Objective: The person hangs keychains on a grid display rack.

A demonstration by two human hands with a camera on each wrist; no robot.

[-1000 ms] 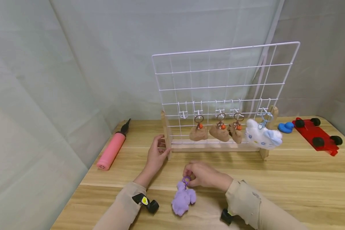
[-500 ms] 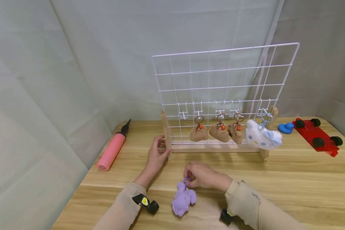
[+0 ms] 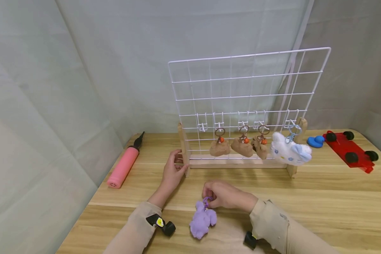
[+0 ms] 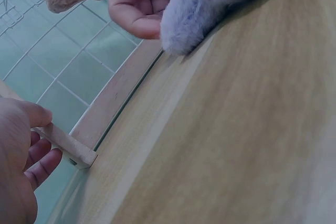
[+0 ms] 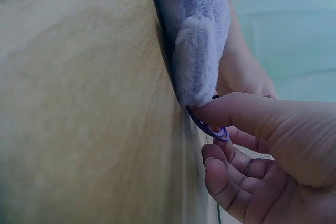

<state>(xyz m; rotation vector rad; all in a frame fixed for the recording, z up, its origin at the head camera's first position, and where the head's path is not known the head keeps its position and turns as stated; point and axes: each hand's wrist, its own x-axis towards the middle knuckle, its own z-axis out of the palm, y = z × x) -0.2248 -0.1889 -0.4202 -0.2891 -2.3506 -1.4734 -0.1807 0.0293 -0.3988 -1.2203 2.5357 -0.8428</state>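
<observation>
A purple plush keychain (image 3: 200,220) lies on the wooden table in front of me, its ring pointing away. My right hand (image 3: 223,194) pinches that purple ring (image 5: 220,134) between thumb and fingers; the right wrist view shows the thumb close to the plush. My left hand (image 3: 173,173) grips the left wooden leg (image 4: 71,148) of a white wire grid rack (image 3: 241,94), thumb on the near side and fingers partly hidden behind. From the rack's hooks hang three brown plush keychains, one of them a lumpy brown pouch shape (image 3: 220,148), and a white cat-head plush (image 3: 289,151) at the right.
A pink hand pump (image 3: 124,165) with a black nozzle lies at the left table edge. Back right are a blue rubber duck (image 3: 315,141) and a red toy car chassis (image 3: 349,148) with black wheels. The leftmost hook (image 3: 202,126) carries nothing. Grey curtains surround the table.
My right hand has shifted very slightly toward me, and the purple ring has turned a little to the right in its fingers. The left hand and the rack stay in place.
</observation>
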